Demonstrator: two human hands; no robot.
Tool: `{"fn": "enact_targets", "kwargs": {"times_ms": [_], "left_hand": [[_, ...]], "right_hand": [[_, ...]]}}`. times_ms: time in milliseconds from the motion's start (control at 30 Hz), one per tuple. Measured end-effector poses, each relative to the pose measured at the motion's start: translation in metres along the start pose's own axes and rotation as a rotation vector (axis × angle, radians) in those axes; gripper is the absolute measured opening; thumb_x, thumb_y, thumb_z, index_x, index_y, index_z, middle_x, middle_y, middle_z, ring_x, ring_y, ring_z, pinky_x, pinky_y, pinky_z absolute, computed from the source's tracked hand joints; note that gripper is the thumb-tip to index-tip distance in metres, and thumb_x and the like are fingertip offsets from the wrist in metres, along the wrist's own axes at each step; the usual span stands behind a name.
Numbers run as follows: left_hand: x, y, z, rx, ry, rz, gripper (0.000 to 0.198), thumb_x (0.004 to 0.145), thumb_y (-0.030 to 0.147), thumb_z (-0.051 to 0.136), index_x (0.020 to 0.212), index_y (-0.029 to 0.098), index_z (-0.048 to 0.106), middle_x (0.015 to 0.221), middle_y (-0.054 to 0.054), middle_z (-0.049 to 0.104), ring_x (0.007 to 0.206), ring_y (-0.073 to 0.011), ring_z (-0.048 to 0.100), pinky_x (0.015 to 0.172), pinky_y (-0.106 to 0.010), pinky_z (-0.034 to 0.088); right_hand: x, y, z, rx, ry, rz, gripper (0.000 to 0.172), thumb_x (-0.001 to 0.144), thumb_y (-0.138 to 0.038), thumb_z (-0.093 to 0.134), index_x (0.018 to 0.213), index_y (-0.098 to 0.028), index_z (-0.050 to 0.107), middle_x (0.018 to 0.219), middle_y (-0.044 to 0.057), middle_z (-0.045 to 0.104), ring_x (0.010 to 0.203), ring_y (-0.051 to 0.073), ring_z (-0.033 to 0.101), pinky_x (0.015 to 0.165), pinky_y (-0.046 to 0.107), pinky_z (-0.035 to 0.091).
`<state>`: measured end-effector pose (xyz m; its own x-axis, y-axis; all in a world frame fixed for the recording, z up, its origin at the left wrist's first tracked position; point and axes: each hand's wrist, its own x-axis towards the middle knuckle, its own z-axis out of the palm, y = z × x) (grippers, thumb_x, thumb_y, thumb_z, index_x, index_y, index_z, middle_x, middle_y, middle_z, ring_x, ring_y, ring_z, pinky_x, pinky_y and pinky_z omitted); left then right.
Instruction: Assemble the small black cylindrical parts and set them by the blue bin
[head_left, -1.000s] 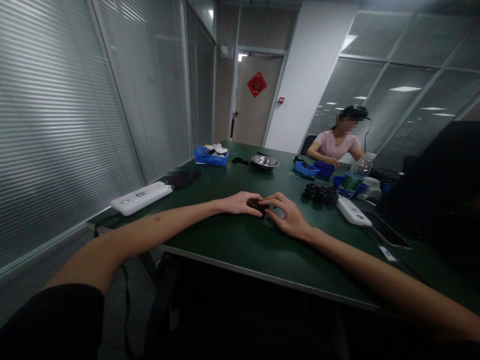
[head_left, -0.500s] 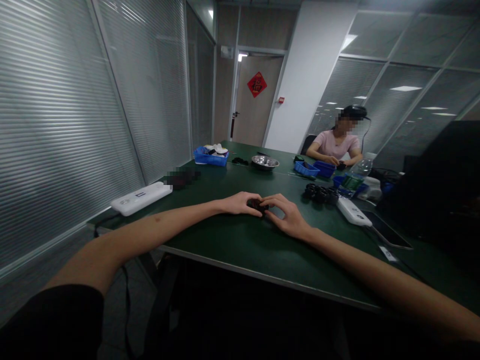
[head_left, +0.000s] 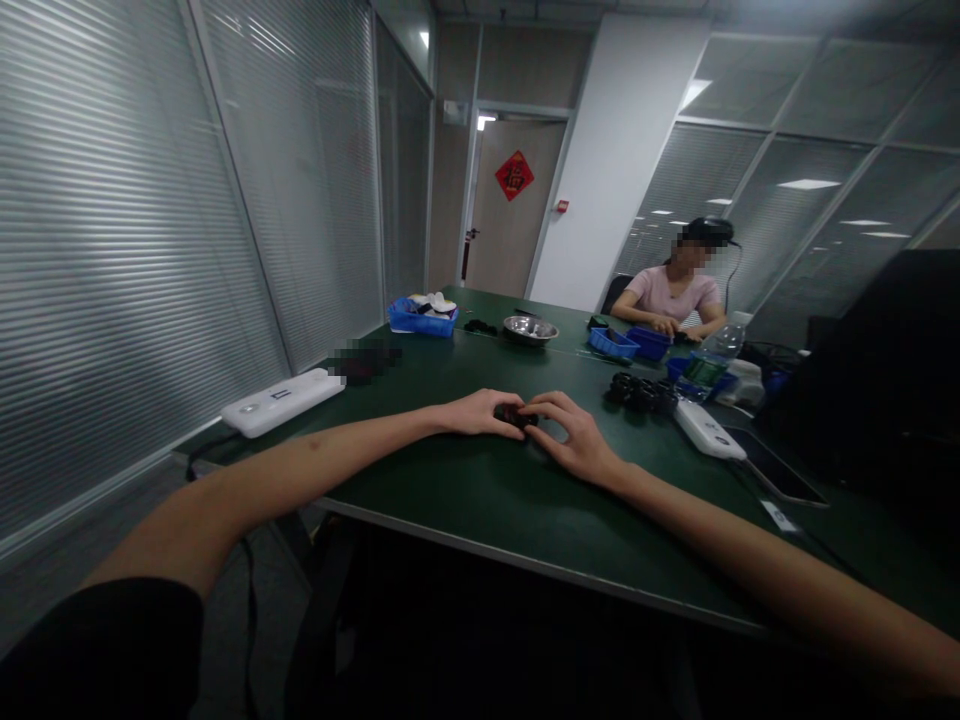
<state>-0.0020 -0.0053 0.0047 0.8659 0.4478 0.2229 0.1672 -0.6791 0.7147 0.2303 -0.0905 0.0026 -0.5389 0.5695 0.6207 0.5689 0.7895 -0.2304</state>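
Observation:
Both my arms reach out over a dark green table (head_left: 480,500). My left hand (head_left: 474,412) and my right hand (head_left: 570,435) meet at a small black part (head_left: 517,416) that rests on the table. The fingers of both hands are curled and pinch this part from either side. Most of the part is hidden by my fingers, so its shape is unclear. A cluster of similar black parts (head_left: 637,392) lies a short way to the right of my right hand.
A white power strip (head_left: 281,400) lies at the left table edge, another white device (head_left: 701,428) and a phone (head_left: 780,472) at the right. Farther off are blue bins (head_left: 421,317), a metal bowl (head_left: 530,328), a water bottle (head_left: 712,362) and a seated person (head_left: 675,295).
My hands stay on the small black part with only slight finger shifts. The view has tilted a little, so everything sits slightly higher or lower in frame.

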Motion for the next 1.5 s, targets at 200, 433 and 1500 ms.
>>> {"fn": "enact_targets", "kwargs": {"times_ms": [200, 433, 1500], "left_hand": [[0.0009, -0.0006, 0.0005, -0.009, 0.003, 0.018, 0.044, 0.086, 0.047, 0.076, 0.115, 0.015, 0.065, 0.106, -0.005, 0.066, 0.098, -0.0192, 0.060, 0.088, -0.030, 0.045], [0.0007, -0.0006, 0.0012, -0.011, -0.004, 0.021, 0.042, 0.087, 0.045, 0.076, 0.116, 0.016, 0.065, 0.105, -0.004, 0.065, 0.099, -0.0194, 0.061, 0.087, -0.031, 0.045], [0.0013, -0.0018, 0.0012, -0.023, -0.009, 0.010, 0.041, 0.087, 0.043, 0.076, 0.116, 0.016, 0.065, 0.105, -0.004, 0.066, 0.100, -0.0199, 0.063, 0.089, -0.032, 0.046]], "right_hand": [[-0.0011, 0.0021, 0.0002, 0.014, -0.001, -0.028, 0.022, 0.101, -0.027, 0.061, 0.122, -0.027, 0.067, 0.120, 0.009, 0.069, 0.114, 0.028, 0.064, 0.100, 0.050, 0.054], [-0.0005, 0.0014, -0.0005, -0.011, 0.004, -0.004, 0.019, 0.101, -0.030, 0.061, 0.119, -0.027, 0.067, 0.118, 0.011, 0.065, 0.112, 0.029, 0.062, 0.097, 0.050, 0.055], [-0.0014, 0.0041, 0.0002, -0.071, 0.019, 0.011, 0.013, 0.100, -0.032, 0.062, 0.112, -0.027, 0.065, 0.117, 0.010, 0.063, 0.112, 0.030, 0.060, 0.096, 0.050, 0.054]]}}
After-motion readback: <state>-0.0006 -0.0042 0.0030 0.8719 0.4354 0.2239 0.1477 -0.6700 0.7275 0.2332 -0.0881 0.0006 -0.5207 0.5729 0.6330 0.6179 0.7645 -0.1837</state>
